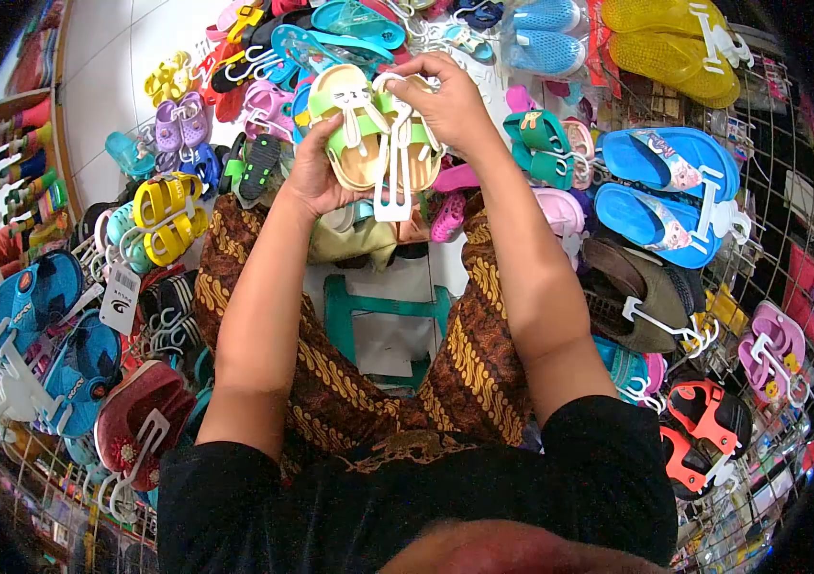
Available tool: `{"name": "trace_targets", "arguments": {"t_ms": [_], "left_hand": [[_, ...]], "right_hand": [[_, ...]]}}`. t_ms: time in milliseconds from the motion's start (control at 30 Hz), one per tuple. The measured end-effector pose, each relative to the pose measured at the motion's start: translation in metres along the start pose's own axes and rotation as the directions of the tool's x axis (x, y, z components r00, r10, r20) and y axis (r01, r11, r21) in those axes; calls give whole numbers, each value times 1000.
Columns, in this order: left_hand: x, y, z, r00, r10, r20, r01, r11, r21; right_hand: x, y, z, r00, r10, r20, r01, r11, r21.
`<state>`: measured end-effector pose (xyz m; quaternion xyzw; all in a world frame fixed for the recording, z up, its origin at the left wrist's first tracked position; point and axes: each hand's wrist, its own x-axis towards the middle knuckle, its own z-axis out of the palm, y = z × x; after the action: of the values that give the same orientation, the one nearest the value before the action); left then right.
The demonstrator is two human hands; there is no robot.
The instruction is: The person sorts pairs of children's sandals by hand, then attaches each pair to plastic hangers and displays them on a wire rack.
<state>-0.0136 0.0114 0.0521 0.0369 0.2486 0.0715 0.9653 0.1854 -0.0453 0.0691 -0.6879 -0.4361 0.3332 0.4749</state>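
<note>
A pair of light green and cream children's sandals [357, 143] with a rabbit face on the strap is held up in front of me. My left hand [316, 174] is wrapped round the left sandal's lower side, its thumb on the edge. A white plastic hanger [392, 182] lies over the right sandal and hangs below it. My right hand [440, 96] pinches the hanger's top near the toe of the right sandal, thumb and forefinger together.
Many sandals and shoes lie around, among them yellow sandals [169, 218], blue sandals [656, 158] and a green sandal pair [539, 143]. Wire racks [790, 239] stand at both sides. A green stool [342, 311] is between the legs.
</note>
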Motion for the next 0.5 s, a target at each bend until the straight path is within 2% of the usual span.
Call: {"name": "trace_targets", "arguments": {"t_ms": [133,267,367,400,500], "left_hand": [[0,-2,-3,999,-24,43,23,999,26],[1,0,2,999,-46,15,47,998,-29],[2,1,2,998,-60,17,60,998,5],[1,0,1,997,-69,18,68,997,21],[2,-2,2,999,-55,3,55,998,11]], "right_hand": [[-2,-3,2,992,-120,35,123,989,-82],[-1,-2,-1,987,-93,-130,73,986,-151],[-5,-5,9,984,-130,-123,94,960,-265],[-6,-7,8,993,-91,-74,71,969,-236],[-4,-6,1,995,94,28,-94,996,1]]}}
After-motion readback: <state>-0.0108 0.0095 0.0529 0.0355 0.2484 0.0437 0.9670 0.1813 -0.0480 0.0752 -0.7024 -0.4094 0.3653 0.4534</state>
